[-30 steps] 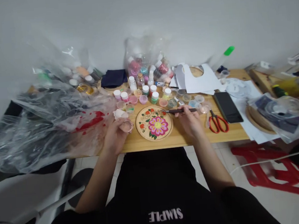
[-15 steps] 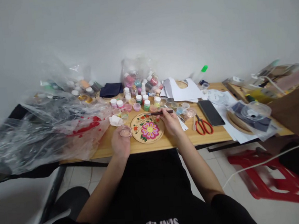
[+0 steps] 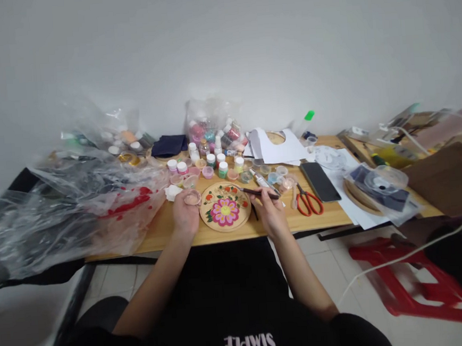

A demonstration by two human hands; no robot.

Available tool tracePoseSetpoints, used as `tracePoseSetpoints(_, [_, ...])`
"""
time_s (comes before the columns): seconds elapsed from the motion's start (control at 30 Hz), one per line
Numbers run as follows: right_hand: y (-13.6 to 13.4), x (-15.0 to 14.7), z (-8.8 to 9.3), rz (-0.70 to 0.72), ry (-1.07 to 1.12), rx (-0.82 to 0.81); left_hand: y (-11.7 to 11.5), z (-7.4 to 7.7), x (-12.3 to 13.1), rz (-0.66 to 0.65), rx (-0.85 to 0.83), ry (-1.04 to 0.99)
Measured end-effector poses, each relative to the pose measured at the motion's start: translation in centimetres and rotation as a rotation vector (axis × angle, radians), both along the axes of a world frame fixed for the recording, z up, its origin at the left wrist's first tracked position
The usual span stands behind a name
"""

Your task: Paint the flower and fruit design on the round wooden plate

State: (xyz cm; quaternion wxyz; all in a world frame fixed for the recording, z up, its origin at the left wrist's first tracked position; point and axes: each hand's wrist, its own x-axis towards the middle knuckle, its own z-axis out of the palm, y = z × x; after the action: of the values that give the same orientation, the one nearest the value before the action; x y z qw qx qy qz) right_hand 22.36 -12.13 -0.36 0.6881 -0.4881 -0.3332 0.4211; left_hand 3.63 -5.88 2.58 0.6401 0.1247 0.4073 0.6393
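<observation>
Fingers of the right hand [image 3: 273, 216] pinch a slim, dark-handled brush [image 3: 271, 194], presumably for control — its tip near the upper right edge of a round, wood-coloured, flower-patterned disc [image 3: 225, 212] lying between both hands. The left hand [image 3: 185, 217] grasps a small, round, pinkish cup [image 3: 193, 198] beside it, likely keeping it within reach.

2 bare patches of worktop [image 3: 159, 236] lie along the near edge: between the plastic sheeting [image 3: 74, 212] and the left grip [image 3: 185, 215], and before the scissors [image 3: 307, 197]. Jars [image 3: 223, 169] and small cups [image 3: 232, 174] block the way behind the painted disc [image 3: 225, 212].
</observation>
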Motion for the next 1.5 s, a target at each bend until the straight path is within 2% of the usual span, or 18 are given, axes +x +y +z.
tracePoseSetpoints(0.17, [-2.3, 0.0, -0.2, -0.04, -0.029, -0.061, 1.8, 0.2, 0.3, -0.067, -0.055, -0.004])
tracePoseSetpoints(0.37, [-3.0, 1.1, -0.9, -0.129, -0.006, -0.131, 2.9, -0.3, 0.5, -0.101, -0.077, 0.017])
tracePoseSetpoints(0.5, [-3.7, 1.5, -0.6, -0.23, -0.025, -0.12, 3.0, -0.2, 0.4, -0.139, -0.088, 0.032])
tracePoseSetpoints(0.67, [-5.4, 1.0, -0.4, -0.353, -0.382, -0.083, 3.0, 0.2, 0.4, -0.131, -0.15, 0.069])
tracePoseSetpoints(0.8, [-6.9, 0.8, -2.0, -0.281, -0.838, 0.027, 3.0, 0.2, 0.2, -0.134, -0.175, 0.056])
tracePoseSetpoints(0.93, [-7.7, 0.6, -3.9, -0.243, -1.18, 0.013, 2.9, -0.1, -0.1, -0.157, -0.155, 0.017])
tracePoseSetpoints(1.13, [-7.6, 0.0, -5.1, -0.279, -1.257, 0.041, 2.8, -0.6, -0.2, -0.181, -0.125, -0.003])
tracePoseSetpoints(1.3, [-7.1, 0.4, -4.9, -0.29, -1.246, 0.026, 2.7, -0.7, -0.2, -0.148, -0.138, -0.018])
tracePoseSetpoints(1.5, [-5.8, 1.6, -4.3, -0.254, -1.252, -0.017, 2.7, -0.5, -0.2, -0.185, -0.13, 0.01])
